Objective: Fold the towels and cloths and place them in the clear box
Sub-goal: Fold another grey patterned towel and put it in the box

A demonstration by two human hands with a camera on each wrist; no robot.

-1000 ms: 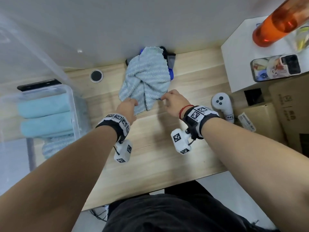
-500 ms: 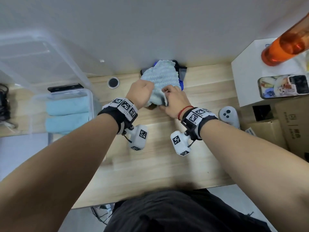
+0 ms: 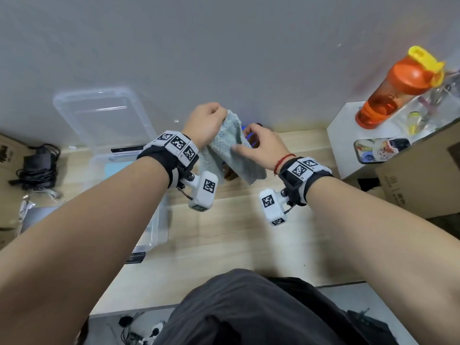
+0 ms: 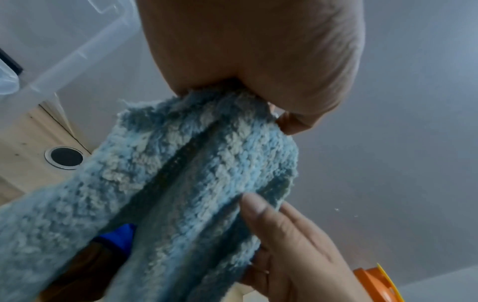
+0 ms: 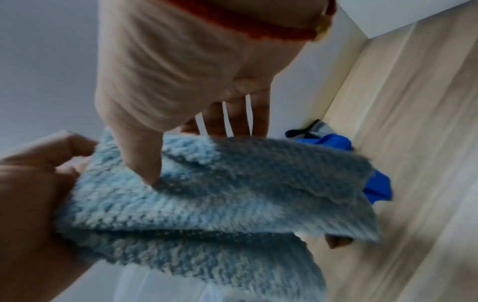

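1. Light blue towel point(image 3: 230, 148): fluffy pile, folded into a long band, held in the air above the far edge of the table point(image 3: 224, 240); lower end hangs free.
2. Left hand point(image 3: 205, 124): fist closed over the towel's upper end, cloth bunched inside the fingers.
3. Right hand point(image 3: 261, 145): thumb pressed on the near face of the towel partway down, fingers behind it, pinching the fold. The two hands are close together, both on the same towel.
4. Clear box point(image 3: 154, 220): at the left edge of the table, partly hidden by the left forearm; pale turquoise cloth shows inside it.
5. Clear lid point(image 3: 99, 113): propped against the wall behind the box.
6. Blue cloth point(image 5: 375, 183): on the table at the far edge against the wall, with a dark item beside it; type cannot be told.
7. Wrist bands: black-and-white square code markers on both; no legible words.
8. Orange bottle point(image 3: 395, 88): yellow cap, on a white block at the far right corner; any printing unreadable.
9. Phone point(image 3: 380, 149): cartoon picture on its case, beside the bottle.
10. Cardboard box point(image 3: 420, 180): at the right edge, printed marks too small to read.
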